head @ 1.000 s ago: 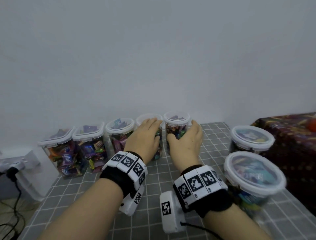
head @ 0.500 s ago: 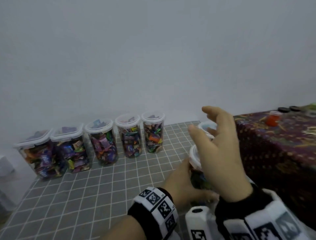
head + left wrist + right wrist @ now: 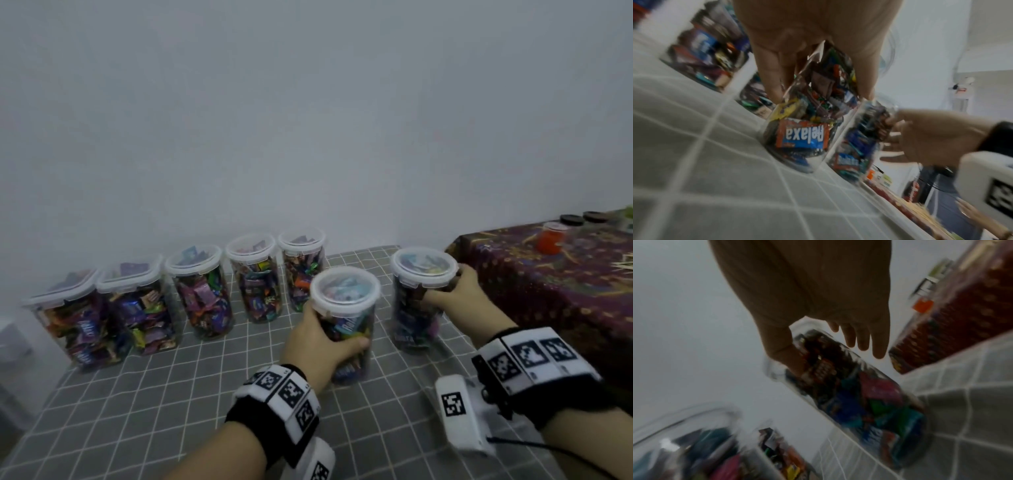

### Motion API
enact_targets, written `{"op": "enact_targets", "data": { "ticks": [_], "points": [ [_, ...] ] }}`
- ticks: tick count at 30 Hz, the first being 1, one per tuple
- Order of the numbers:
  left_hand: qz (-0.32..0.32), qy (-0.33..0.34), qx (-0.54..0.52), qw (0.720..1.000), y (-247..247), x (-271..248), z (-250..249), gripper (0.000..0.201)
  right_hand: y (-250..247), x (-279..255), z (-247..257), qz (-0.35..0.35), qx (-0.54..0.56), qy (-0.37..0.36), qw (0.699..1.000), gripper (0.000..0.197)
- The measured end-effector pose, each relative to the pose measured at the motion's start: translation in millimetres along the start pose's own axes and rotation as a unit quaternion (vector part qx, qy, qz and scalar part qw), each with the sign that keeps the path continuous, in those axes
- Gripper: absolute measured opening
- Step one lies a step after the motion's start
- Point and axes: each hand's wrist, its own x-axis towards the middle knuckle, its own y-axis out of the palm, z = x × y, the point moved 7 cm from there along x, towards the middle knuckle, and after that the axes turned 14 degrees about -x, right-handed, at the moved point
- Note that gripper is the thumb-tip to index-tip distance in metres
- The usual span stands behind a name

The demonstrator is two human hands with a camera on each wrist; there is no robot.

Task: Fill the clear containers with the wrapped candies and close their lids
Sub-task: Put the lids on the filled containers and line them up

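My left hand [image 3: 320, 337] wraps the near round container [image 3: 346, 318], fingers curled round its far side, thumb [image 3: 356, 342] across the front wall low down. The grip sits mid-body, under the lid, probably so the jar stays upright when it moves. In the left wrist view the fingers [image 3: 768, 78] and thumb press the clear wall either side of the candies [image 3: 803, 136] packed inside; the base sits on or just over the grid cloth [image 3: 144, 404], can't tell which.

My right hand [image 3: 452, 294] has the second round container [image 3: 419, 298], at 2 o'clock from the first, close beside it but apart. Thumb [image 3: 786, 356] pinches the front wall just below the white lid [image 3: 424, 269], and the other fingers [image 3: 863, 339] reach round the far side, fairly straight and close together. It's a high grip, near the rim, likely because the patterned tablecloth [image 3: 561, 284] crowds it at 3 o'clock.

Both lids look seated, both jars full. My guess: filling and closing is done for these two, and I'm holding them to line them up with the row.

The row of five filled, lidded containers [image 3: 202, 294] stands along the wall from 9 to 12 o'clock, side by side, two squarish ones at the 9 end. The open slot is just right of the last one [image 3: 301, 267], at 12 o'clock from my left jar.

An orange jar [image 3: 551, 238] sits on the patterned cloth at 2 o'clock, well apart.
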Motion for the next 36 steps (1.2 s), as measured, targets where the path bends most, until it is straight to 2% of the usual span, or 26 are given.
{"op": "enact_targets", "data": {
  "ticks": [4,7,11,18,26,33,36],
  "points": [
    [-0.047,-0.004,-0.006,0.999,-33,14,6,0.086,22,16,-14,0.055,0.014,0.002,0.998,0.091],
    [-0.048,-0.008,-0.006,0.999,-42,21,12,0.09,27,26,-13,0.063,-0.018,-0.005,0.998,0.083],
    [-0.038,-0.003,0.005,0.999,-41,27,17,0.091,31,37,5,0.026,-0.085,-0.019,0.996,0.076],
    [-0.022,-0.007,0.004,1.0,-40,34,24,0.094,72,70,31,-0.04,-0.07,-0.003,0.997,0.08],
    [-0.009,0.002,-0.002,1.0,-41,35,26,0.082,102,90,50,-0.071,-0.118,0.001,0.99,0.078],
    [-0.004,0.01,0.007,1.0,-41,34,24,0.09,116,86,58,-0.058,-0.142,-0.013,0.988,0.079],
    [-0.011,0.008,0.004,1.0,-42,35,27,0.086,114,78,63,-0.067,-0.141,-0.015,0.988,0.081]
  ]
}}
